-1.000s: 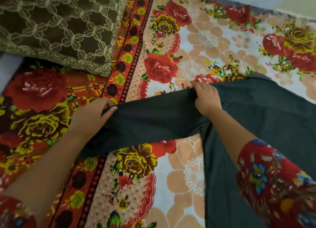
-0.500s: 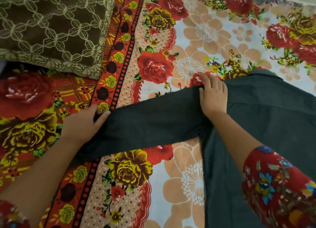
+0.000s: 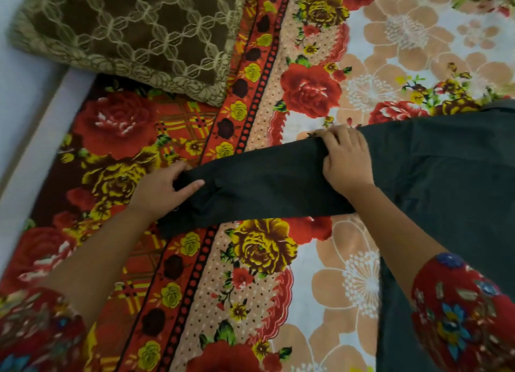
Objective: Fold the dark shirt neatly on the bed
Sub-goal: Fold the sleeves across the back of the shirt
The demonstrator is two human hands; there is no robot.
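The dark shirt lies flat on the flowered bedsheet, filling the right side of the view. One sleeve stretches out to the left across the sheet. My left hand grips the cuff end of that sleeve, thumb on top. My right hand rests on the sleeve near the shoulder, its fingertips pinching the upper edge of the cloth. The shirt's right part runs out of view.
A brown cushion with a pale lattice pattern lies at the top left, close above the sleeve's cuff. The bed's left edge runs diagonally down the left side. My red flowered sleeves show at both lower corners.
The sleeve has bunched slightly under my right fingertips, which now pinch its top edge instead of lying flat. My left hand still holds the cuff. The view has shifted rightward.
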